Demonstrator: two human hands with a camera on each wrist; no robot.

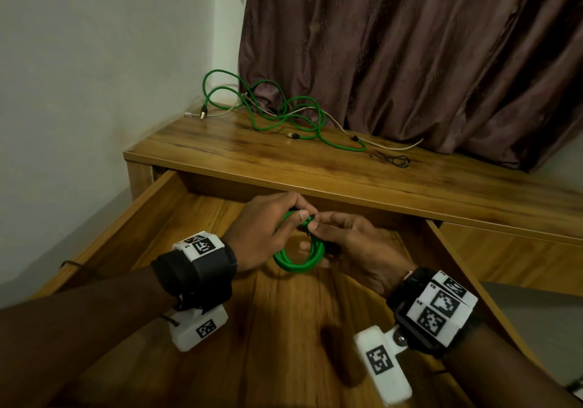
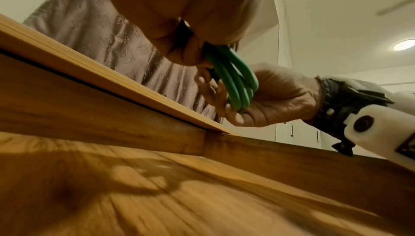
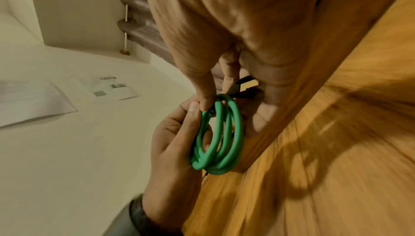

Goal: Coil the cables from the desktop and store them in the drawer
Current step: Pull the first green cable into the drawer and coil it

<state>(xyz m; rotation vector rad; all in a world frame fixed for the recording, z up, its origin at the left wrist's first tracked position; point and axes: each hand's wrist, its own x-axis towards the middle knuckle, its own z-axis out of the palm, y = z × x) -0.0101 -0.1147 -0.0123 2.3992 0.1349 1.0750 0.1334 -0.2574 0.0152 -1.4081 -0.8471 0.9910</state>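
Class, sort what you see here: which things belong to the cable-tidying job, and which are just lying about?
Belongs to the job:
- green coil, held by left hand and right hand
- open drawer
- loose green cable, white cable and thin black cable on the desk

Just about:
- curtain
- papers

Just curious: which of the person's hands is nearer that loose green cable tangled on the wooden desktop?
Left, slightly. The left hand sits below the loose green cable; the right hand is lower and further right. Both hold a coiled green cable.
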